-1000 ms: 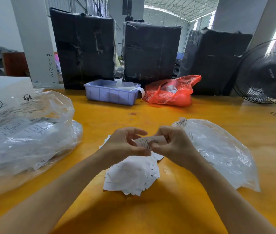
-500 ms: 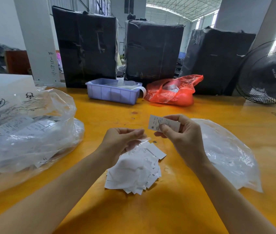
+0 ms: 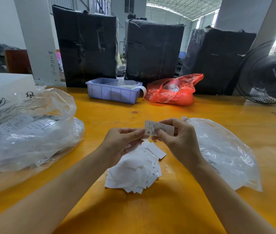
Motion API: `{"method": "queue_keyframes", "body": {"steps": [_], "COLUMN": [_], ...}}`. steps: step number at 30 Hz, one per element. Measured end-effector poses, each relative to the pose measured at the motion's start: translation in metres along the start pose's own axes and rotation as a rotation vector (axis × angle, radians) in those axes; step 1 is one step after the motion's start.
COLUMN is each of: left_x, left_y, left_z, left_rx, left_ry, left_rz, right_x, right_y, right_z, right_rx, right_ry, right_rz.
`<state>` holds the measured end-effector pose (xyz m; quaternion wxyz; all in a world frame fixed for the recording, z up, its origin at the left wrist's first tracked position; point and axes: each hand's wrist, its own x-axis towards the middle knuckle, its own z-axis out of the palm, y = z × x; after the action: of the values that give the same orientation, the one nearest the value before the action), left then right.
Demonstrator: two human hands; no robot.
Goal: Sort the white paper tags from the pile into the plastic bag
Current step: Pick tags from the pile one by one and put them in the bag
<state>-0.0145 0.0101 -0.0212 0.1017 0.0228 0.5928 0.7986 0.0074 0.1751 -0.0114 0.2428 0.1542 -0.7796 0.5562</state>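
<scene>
Your right hand [image 3: 181,141] pinches one tag [image 3: 159,128] above the pile [image 3: 134,173] on the table [image 3: 167,208]; your left hand [image 3: 122,142] hovers loosely curled, holding nothing I can make out. Thin, light, floppy paper: grip an edge. The crinkly clear bag [image 3: 221,152] lies just right.

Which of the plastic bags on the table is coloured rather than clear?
The red plastic bag at the far edge, right of the purple bin. The other two bags, on the left and right, are clear.
</scene>
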Motion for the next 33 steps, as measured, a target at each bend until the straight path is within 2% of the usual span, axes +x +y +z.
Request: {"method": "queue_keyframes", "body": {"steps": [7, 17, 23, 33], "left_x": [0.0014, 0.0043, 0.0032, 0.001], "left_y": [-0.0012, -0.0024, -0.0014, -0.0018], "left_z": [-0.0032, -0.0035, -0.002, -0.0007], "left_rx": [0.004, -0.033, -0.035, -0.023], "left_ry": [-0.024, -0.006, 0.007, 0.027], "left_rz": [-0.001, -0.001, -0.004, -0.002], "right_x": [0.0011, 0.0009, 0.0021, 0.0005], "right_y": [-0.0018, 0.0026, 0.0018, 0.0068], "right_z": [-0.0022, -0.0004, -0.0022, 0.0001], "right_rx": [0.066, 0.023, 0.085, -0.04], "right_ry": [0.074, -0.001, 0.023, -0.087], "right_rz": [-0.012, 0.024, 0.036, -0.017]}}
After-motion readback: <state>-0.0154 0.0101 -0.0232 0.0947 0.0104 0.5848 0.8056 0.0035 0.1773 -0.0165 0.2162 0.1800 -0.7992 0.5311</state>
